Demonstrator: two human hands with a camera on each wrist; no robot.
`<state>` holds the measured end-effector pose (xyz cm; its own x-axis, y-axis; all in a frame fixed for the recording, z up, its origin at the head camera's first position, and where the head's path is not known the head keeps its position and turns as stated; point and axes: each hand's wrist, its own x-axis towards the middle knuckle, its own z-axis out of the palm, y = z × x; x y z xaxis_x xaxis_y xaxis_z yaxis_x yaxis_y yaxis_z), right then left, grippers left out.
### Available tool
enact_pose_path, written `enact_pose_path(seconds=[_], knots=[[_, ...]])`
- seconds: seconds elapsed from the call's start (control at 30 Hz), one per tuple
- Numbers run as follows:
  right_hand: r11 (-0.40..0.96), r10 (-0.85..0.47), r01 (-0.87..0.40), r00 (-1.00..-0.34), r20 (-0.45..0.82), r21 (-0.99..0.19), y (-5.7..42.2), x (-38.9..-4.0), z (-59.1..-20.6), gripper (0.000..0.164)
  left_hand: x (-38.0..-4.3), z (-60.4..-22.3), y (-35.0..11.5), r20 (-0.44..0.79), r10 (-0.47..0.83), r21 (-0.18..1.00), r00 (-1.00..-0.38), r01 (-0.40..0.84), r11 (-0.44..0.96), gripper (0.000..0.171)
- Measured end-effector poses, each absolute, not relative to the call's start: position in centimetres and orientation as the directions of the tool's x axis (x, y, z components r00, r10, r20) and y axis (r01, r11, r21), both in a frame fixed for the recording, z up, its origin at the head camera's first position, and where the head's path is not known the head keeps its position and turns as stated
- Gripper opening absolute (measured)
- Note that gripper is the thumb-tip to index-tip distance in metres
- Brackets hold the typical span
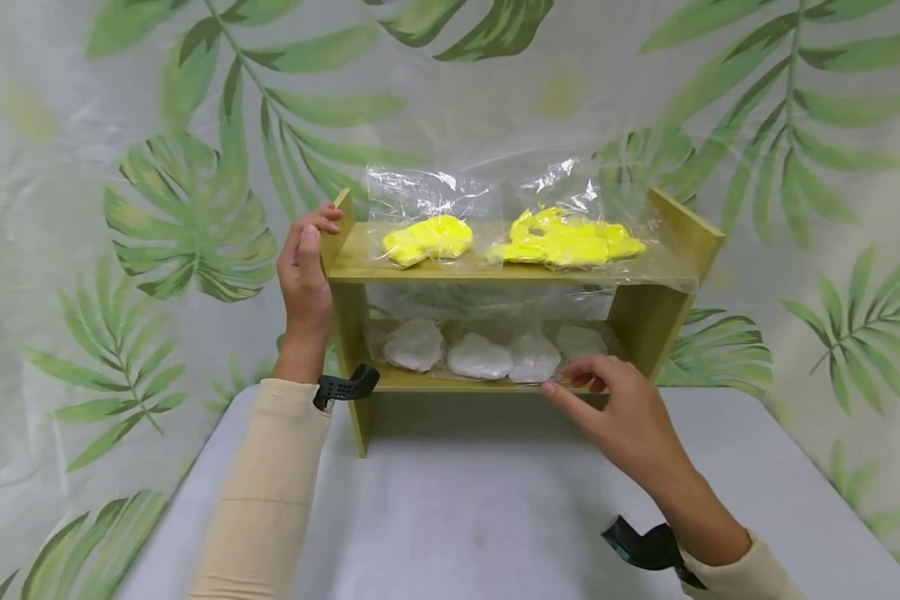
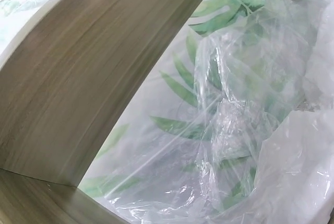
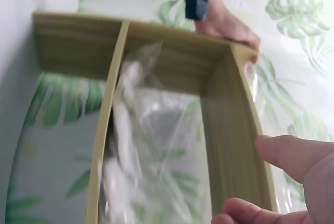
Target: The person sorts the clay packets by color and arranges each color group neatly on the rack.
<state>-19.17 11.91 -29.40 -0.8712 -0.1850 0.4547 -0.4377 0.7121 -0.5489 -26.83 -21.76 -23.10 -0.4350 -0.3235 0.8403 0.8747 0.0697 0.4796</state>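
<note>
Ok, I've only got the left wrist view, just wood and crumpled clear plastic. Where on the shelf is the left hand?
Observer: The left hand grips the top of the left side panel of the wooden shelf.
Operator: And the right hand?
Observer: The right hand is low at the front, touching the front edge of the lower board, right by the bags of white pieces.
Operator: Anything on the top board?
Observer: Two clear bags of yellow pieces lie side by side on it, and neither hand touches them.
</note>
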Motion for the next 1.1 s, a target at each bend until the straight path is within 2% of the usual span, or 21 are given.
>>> enact_pose_path(seconds=[0.2, 0.4, 0.57, 0.67, 0.87, 1.0, 1.1], knots=[[0.781, -0.152, -0.411, -0.855, 0.495, -0.47, 15.0, -18.1, -28.8, 0.038, -26.6, -23.2, -22.2, 0.827, -0.3, 0.522, -0.476, 0.848, 0.092, 0.03], [0.799, -0.126, -0.415, -0.823, 0.554, -0.435, 17.2, -16.9, -28.4, 0.033, -25.1, -22.0, -22.8, 0.776, -0.216, 0.626, -0.593, 0.767, 0.14, 0.031], [0.795, -0.123, -0.449, -0.778, 0.616, -0.409, 17.7, -16.3, -28.6, 0.032, -22.5, -21.7, -24.0, 0.748, -0.136, 0.657, -0.65, 0.693, 0.298, 0.036], [0.801, -0.126, -0.468, -0.742, 0.658, -0.374, 17.8, -15.9, -28.7, 0.035, -21.2, -22.7, -25.0, 0.76, -0.111, 0.615, -0.64, 0.653, 0.442, 0.035], [0.798, -0.153, -0.531, -0.637, 0.756, -0.286, 18.1, -15.4, -28.6, 0.045, -18.3, -25.8, -26.3, 0.825, -0.061, 0.462, -0.562, 0.608, 0.646, 0.035], [0.785, -0.194, -0.587, -0.538, 0.82, -0.199, 18.0, -15.6, -29.0, 0.048, -15.7, -27.2, -25.9, 0.827, -0.031, 0.41, -0.561, 0.565, 0.716, 0.036], [0.792, -0.228, -0.597, -0.488, 0.842, -0.131, 17.7, -15.9, -29.7, 0.057, -14.0, -28.1, -25.3, 0.817, -0.029, 0.406, -0.576, 0.538, 0.739, 0.037]])
